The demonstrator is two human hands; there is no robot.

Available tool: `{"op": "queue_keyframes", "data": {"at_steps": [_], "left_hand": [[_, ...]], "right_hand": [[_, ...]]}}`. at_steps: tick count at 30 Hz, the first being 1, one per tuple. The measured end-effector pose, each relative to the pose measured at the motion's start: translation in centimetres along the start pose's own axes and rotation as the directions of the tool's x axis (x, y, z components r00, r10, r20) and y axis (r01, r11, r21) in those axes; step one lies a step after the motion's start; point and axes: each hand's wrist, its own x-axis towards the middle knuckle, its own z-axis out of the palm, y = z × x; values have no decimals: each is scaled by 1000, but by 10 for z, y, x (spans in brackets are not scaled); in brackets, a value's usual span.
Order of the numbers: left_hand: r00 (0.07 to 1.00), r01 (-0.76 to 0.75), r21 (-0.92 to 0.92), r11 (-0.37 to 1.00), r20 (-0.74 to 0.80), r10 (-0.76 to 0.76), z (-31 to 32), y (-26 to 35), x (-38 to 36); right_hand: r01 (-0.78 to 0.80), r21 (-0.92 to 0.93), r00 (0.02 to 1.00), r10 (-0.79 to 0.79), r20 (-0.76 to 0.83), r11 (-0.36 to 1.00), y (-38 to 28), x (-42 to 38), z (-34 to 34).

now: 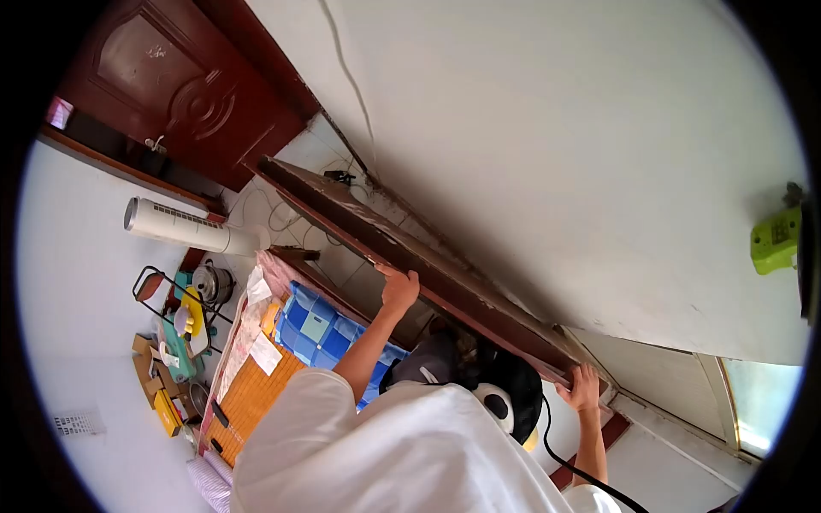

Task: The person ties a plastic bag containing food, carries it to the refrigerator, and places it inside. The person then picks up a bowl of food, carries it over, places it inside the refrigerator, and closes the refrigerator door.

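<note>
A long dark-red wooden board (449, 286), like a headboard or panel, stands on edge near the white wall and runs diagonally across the view. My left hand (398, 286) is on its near edge about midway, fingers curled against the wood. At the lower right end, my right hand (583, 387) grips the board's top edge with bent fingers. Just below the board, between my arms, lie a black and white plush thing (498, 405) and a grey item (428, 359). A blue checked pillow (316, 329) rests on the bed beside my left forearm.
The bed has an orange mat (252, 376). Beyond it stand a white tower fan (175, 227), a metal pot (211, 282), a folding chair (147, 285) and cardboard boxes (147, 368). Cables lie on the floor near a red door (188, 94). A green object (776, 240) is at the far right.
</note>
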Motion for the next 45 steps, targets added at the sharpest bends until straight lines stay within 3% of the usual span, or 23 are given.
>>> {"op": "queue_keyframes", "data": {"at_steps": [2,3,6,8,13,15,20,22,23,25,26,27,29,30,31,32,33,34,35,37,39,40,45], "left_hand": [[999,44,70,997,6,-44,-13,-16,17],[999,41,37,998,23,-41,17,8,-1],[1000,24,42,999,-10,-23,19,19,4],[991,37,27,999,130,-40,2,19,-8],[990,89,-6,996,113,-88,10,36,4],[999,25,-7,1000,-34,-25,16,28,8],[999,45,-117,992,11,-44,-5,28,3],[956,31,-146,989,293,13,-42,22,-3],[950,23,-149,989,310,24,-38,7,14],[997,72,-254,964,-13,-77,-49,-21,53],[984,158,-357,921,-19,-176,-69,-25,75],[986,158,-347,924,14,-164,-87,-29,104],[989,137,-430,892,6,-149,-118,-47,140],[990,135,-429,893,16,-142,-127,-47,149],[986,166,-267,949,45,-160,-136,-37,161],[980,192,-97,977,72,-186,-141,-31,170],[981,185,-94,978,83,-178,-141,-34,172],[981,168,-96,981,113,-157,-143,-41,171],[981,149,-101,984,137,-135,-143,-47,170],[988,123,-74,990,98,-116,-144,-53,171],[976,133,-93,987,187,-114,-145,-54,172],[990,79,-67,995,120,-71,-143,-56,171],[972,96,-122,988,224,-67,-158,-41,173]], "right_hand": [[38,76,999,-35,-40,996,-22,8,12],[42,40,999,-41,-35,998,14,-4,-14],[64,57,996,-61,-63,996,21,7,-17],[64,105,996,-58,-60,992,18,-2,-13],[105,143,994,-98,-55,984,31,15,-10],[97,138,995,-91,-51,986,29,20,-6],[-1,154,993,-17,119,988,35,19,1],[-100,110,974,75,213,989,25,10,1],[-149,-20,964,150,220,989,36,-2,10],[-260,-209,949,289,123,943,6,-9,3],[-414,-320,906,418,-59,852,-16,-8,8],[-562,-405,826,508,-244,721,-39,-13,12],[-842,-426,519,713,-472,330,-67,-30,45],[-947,-276,280,845,-456,165,-79,-28,59],[-993,-112,22,918,-396,-25,-89,-18,75],[-910,406,-97,995,-3,-87,-96,-13,86],[-588,746,5,921,389,-312,-103,-16,93],[-247,766,-167,805,570,-594,-105,-2,112],[-76,721,-243,714,657,-689,-122,27,111],[-278,816,-15,852,523,-506,-162,73,99],[-235,771,-57,800,597,-592,-170,108,104],[-188,715,-93,737,669,-673,-175,120,106],[-195,727,-50,747,663,-659,-207,148,112]]}}
